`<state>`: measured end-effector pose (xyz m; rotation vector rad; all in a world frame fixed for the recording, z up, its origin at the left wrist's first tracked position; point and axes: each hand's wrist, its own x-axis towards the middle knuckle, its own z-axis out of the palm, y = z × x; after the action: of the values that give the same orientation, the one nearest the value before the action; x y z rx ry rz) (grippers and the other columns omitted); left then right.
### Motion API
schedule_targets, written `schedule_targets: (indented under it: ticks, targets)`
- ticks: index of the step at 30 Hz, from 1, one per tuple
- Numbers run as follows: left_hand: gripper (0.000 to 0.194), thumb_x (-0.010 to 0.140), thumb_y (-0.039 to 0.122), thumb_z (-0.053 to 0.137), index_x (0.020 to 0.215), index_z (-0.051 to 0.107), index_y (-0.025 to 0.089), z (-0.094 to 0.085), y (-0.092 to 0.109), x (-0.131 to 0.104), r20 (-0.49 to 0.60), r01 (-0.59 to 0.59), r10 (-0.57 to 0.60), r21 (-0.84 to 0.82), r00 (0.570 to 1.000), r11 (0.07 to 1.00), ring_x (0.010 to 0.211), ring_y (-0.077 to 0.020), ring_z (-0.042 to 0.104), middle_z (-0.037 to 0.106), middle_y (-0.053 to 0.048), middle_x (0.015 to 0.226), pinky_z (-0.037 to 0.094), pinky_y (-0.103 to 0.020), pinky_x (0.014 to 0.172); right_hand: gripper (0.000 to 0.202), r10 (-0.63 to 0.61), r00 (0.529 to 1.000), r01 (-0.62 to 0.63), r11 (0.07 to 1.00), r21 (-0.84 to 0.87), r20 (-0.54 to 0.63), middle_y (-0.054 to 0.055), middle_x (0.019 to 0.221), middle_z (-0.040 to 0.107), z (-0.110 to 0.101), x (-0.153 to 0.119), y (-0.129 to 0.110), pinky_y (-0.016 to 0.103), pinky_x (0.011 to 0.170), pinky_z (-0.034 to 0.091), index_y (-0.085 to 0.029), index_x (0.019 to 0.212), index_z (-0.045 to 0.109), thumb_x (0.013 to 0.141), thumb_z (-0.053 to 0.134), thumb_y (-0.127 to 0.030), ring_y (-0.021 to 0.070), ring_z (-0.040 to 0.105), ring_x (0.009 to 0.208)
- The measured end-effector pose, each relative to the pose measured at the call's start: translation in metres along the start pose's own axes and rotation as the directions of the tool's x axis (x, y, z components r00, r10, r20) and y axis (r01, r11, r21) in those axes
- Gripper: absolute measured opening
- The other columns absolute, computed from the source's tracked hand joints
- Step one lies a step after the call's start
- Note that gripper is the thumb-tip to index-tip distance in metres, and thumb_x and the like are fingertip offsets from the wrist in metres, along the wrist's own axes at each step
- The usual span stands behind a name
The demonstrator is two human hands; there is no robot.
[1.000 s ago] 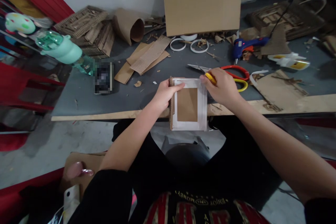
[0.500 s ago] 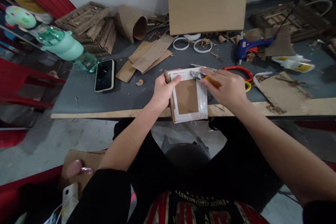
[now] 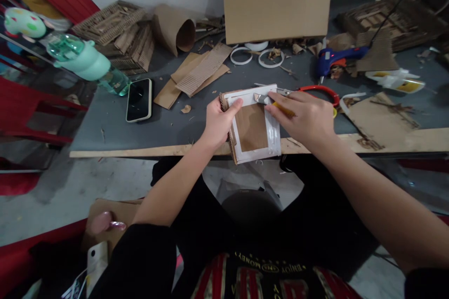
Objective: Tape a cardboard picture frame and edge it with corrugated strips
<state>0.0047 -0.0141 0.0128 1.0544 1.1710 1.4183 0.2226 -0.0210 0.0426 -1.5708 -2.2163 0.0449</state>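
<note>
My left hand (image 3: 218,122) grips the left side of a small cardboard frame (image 3: 252,155), its thumb pressed on the white-bordered face. The piece is tilted over the table's front edge, with brown cardboard in its middle and shiny strips along its right side. In my right hand (image 3: 306,114) is a utility knife (image 3: 283,109) with an orange-yellow handle. Its metal tip lies against the white top border. Scissors (image 3: 321,88) with red and yellow handles rest on the table behind my right hand, partly hidden by it.
A phone (image 3: 139,100), a green bottle (image 3: 86,61) and cardboard strips (image 3: 199,74) are to the left. On the right lie a blue glue gun (image 3: 338,60), a glue bottle (image 3: 396,80) and cardboard scraps (image 3: 382,114). White rings (image 3: 271,65) lie before a large cardboard sheet (image 3: 277,2).
The knife and my right hand have shifted very slightly against the white border. The frame has turned a little, its top right corner now showing more. Both hands keep their hold.
</note>
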Motion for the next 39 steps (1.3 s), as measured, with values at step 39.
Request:
schedule_targets:
  ticks: [39]
  targets:
    - [0.023, 0.059, 0.037, 0.079, 0.076, 0.077, 0.022, -0.006, -0.038, 0.101, -0.064, 0.009, -0.018, -0.14, 0.998, 0.99, 0.082, -0.0229, 0.073, 0.079, 0.0, 0.077, 0.057, -0.036, 0.088, 0.055, 0.051, 0.99, -0.024, 0.978, -0.206, 0.129, 0.017, 0.119, 0.078, 0.053, 0.08, 0.004, 0.032, 0.059, 0.026, -0.021, 0.156, 0.067, 0.115, 0.041, -0.047, 0.0237, 0.07, 0.083]
